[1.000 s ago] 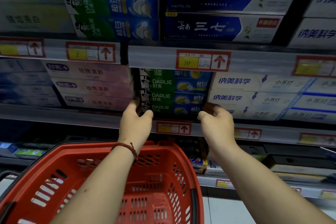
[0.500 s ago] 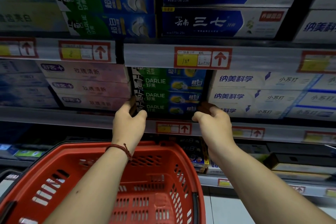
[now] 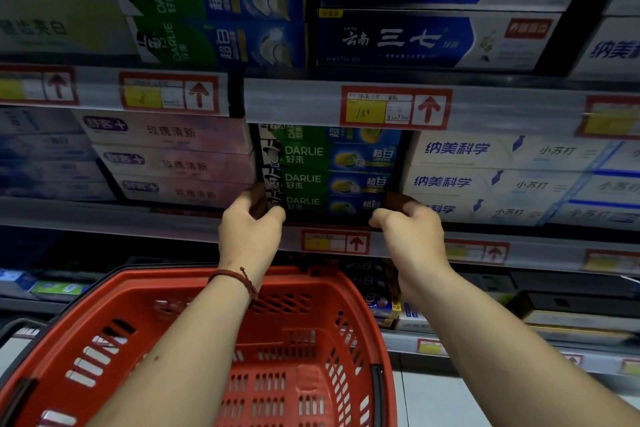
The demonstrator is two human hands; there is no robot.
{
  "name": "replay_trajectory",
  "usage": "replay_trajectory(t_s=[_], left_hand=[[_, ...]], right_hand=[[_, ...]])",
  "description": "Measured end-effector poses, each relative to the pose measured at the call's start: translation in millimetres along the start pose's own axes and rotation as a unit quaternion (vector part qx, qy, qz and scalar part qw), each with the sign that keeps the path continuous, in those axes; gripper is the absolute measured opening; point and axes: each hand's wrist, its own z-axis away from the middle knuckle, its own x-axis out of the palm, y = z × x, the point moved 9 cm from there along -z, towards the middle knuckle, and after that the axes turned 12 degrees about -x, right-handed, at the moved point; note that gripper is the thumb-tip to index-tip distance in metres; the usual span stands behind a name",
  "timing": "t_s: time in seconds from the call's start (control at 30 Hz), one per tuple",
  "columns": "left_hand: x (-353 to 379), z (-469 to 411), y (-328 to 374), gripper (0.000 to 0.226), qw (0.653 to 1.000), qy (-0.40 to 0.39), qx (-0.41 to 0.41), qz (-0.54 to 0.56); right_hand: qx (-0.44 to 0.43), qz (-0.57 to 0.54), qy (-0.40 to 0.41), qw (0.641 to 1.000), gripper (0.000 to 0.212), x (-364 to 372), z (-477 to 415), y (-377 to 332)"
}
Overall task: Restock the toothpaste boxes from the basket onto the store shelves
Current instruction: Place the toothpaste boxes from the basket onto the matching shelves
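A store aisle is seen, its shelves (image 3: pixel 138 215) packed with toothpaste. On the middle tier the green boxes (image 3: pixel 329 180) are stacked between pink cartons (image 3: pixel 173 163) on the left and white cartons (image 3: pixel 485 180) on the right. The stack's foot is clasped at both ends, the left hand (image 3: pixel 249 229) and right hand (image 3: pixel 412 232) each curled round an end with the thumb in front, probably to square it into its slot. The basket (image 3: pixel 346 284) is kept near, under the arms.

print around the price tag (image 3: pixel 394 109)
it reads "15.9"; green boxes (image 3: pixel 329 180) just below say "darlie"; blue boxes (image 3: pixel 398 7) above, "云南三七"; white boxes (image 3: pixel 485 180) below right, "纳美科学".
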Motion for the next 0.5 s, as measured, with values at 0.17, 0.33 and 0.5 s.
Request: replay_trajectory(t_s=[0.17,0.33,0.5], left_hand=[[0.0,-4.0,-1.2,0.048,1.000,0.002,0.005,-0.003],[2.0,-1.6,-3.6,0.049,1.000,0.005,0.004,0.004],[6.0,2.3,-1.6,0.056,1.000,-0.008,0.002,0.020]], right_hand=[[0.009,-0.011,-0.005,1.000,0.038,1.8,0.7,2.3],[0.020,-0.028,-0.006,0.999,0.033,2.7,2.1,2.1],[0.015,-0.031,0.003,0.999,0.036,4.1,3.9,1.9]])
